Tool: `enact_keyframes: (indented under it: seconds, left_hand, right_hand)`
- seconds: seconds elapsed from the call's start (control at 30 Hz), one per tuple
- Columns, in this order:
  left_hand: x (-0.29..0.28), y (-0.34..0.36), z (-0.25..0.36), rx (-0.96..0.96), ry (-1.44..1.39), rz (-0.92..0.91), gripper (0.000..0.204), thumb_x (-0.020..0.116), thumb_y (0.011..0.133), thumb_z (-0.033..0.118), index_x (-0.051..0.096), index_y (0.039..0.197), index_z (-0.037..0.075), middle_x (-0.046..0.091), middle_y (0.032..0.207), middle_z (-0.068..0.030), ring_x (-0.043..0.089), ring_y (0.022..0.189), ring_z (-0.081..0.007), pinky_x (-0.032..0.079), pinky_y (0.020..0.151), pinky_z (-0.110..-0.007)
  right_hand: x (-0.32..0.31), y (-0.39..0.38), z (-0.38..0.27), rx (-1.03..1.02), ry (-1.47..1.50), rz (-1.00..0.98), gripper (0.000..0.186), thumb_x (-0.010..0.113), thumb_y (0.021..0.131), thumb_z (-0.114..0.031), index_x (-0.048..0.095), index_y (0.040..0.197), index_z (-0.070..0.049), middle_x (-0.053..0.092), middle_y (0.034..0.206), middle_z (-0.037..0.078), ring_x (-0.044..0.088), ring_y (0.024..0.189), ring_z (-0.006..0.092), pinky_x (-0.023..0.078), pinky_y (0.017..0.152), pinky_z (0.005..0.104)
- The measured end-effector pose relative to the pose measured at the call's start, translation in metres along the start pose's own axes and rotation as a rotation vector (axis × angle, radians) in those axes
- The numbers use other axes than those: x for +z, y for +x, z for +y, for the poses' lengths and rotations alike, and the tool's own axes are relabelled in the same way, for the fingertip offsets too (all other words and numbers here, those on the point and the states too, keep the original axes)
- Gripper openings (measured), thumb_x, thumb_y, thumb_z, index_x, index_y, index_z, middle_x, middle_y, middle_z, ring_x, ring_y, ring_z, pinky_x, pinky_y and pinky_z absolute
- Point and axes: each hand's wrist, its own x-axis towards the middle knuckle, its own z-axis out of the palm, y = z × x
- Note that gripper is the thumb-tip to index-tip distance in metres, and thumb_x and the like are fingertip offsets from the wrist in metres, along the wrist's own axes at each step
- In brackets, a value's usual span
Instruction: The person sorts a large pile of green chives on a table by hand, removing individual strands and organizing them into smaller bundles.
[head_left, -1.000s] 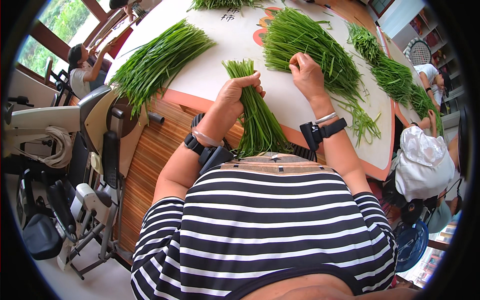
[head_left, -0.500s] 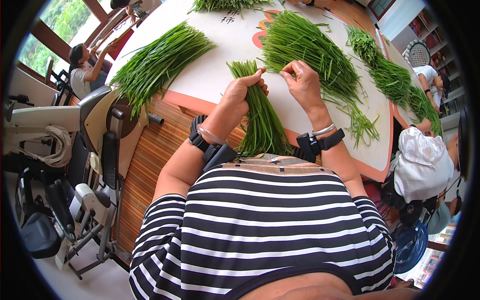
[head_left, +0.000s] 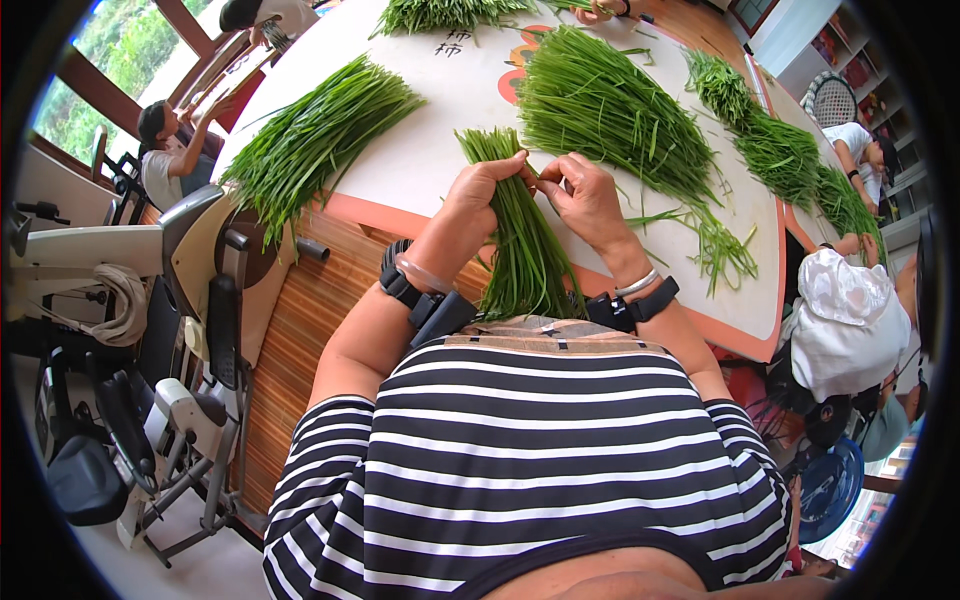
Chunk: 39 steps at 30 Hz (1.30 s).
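Note:
A bunch of long green garlic chives (head_left: 525, 250) stands out between my arms, its far end over the table's near edge and its near end by my lap. My left hand (head_left: 470, 200) is wrapped around the upper part of the bunch. At its right side my right hand (head_left: 588, 200) pinches thumb and finger together, close to my left fingertips; what lies between them is too small to make out. A big pile of chives (head_left: 615, 110) rests just beyond my right hand. Another heap of chives (head_left: 320, 140) lies to the left, its ends overhanging the edge.
The white table (head_left: 440, 110) has an orange border. Loose chive scraps (head_left: 722, 245) lie to the right, and more chives (head_left: 780, 155) line the far right. Exercise equipment (head_left: 190, 290) stands at the left. A person in white (head_left: 850, 315) is at the right; other people work around the table.
My right hand has moved left and slightly down, from apart over the table to the side of the bunch beside my left fingers. My left hand keeps its hold.

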Motion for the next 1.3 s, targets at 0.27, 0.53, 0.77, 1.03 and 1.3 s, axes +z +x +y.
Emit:
enact_keyframes:
  seconds: [0.27, 0.53, 0.77, 1.03, 1.3]
  left_hand:
    - [0.015, -0.001, 0.000, 0.009, 0.075, 0.022, 0.022, 0.065, 0.091, 0.013, 0.065, 0.106, -0.002, 0.067, 0.086, -0.0093, 0.065, 0.071, -0.0203, 0.057, 0.071, -0.036]
    - [0.012, -0.020, 0.021, 0.311, -0.035, -0.239, 0.040, 0.063, 0.091, 0.015, 0.055, 0.126, -0.002, 0.057, 0.130, -0.0149, 0.056, 0.116, -0.0259, 0.048, 0.095, -0.041]
    - [-0.011, -0.045, 0.057, 0.367, -0.103, -0.392, 0.016, 0.059, 0.094, 0.018, 0.064, 0.107, 0.009, 0.053, 0.137, -0.0148, 0.045, 0.132, -0.0321, 0.044, 0.103, -0.042]
    - [-0.007, -0.046, 0.043, 0.260, -0.034, -0.370, 0.017, 0.059, 0.095, 0.017, 0.060, 0.108, 0.007, 0.054, 0.134, -0.0184, 0.054, 0.122, -0.0319, 0.049, 0.098, -0.043]
    - [0.012, -0.040, 0.019, 0.149, -0.016, -0.214, 0.020, 0.063, 0.092, 0.011, 0.059, 0.108, 0.000, 0.066, 0.101, -0.0133, 0.067, 0.090, -0.0260, 0.058, 0.079, -0.040]
  right_hand:
    - [-0.011, 0.015, 0.024, 0.069, -0.076, 0.101, 0.015, 0.073, 0.080, -0.010, 0.064, 0.090, -0.002, 0.062, 0.081, 0.010, 0.062, 0.066, 0.0241, 0.049, 0.059, 0.0349]
    - [-0.024, 0.018, 0.029, 0.032, 0.061, 0.309, 0.010, 0.073, 0.080, -0.003, 0.066, 0.087, -0.004, 0.059, 0.082, 0.007, 0.058, 0.063, 0.0142, 0.048, 0.057, 0.0267]
    - [-0.059, 0.026, 0.016, 0.245, 0.560, 0.283, 0.006, 0.069, 0.089, -0.007, 0.066, 0.087, -0.002, 0.058, 0.070, -0.006, 0.047, 0.058, 0.0016, 0.041, 0.053, 0.0186]
    - [-0.047, 0.030, -0.037, 0.023, 0.614, 0.080, 0.007, 0.068, 0.090, -0.007, 0.066, 0.096, -0.003, 0.061, 0.076, -0.004, 0.045, 0.061, -0.0008, 0.036, 0.053, 0.0158]
    - [-0.008, 0.021, -0.038, 0.102, 0.443, 0.001, 0.012, 0.071, 0.087, -0.009, 0.064, 0.085, 0.000, 0.063, 0.076, 0.002, 0.061, 0.067, 0.0086, 0.047, 0.058, 0.0246]
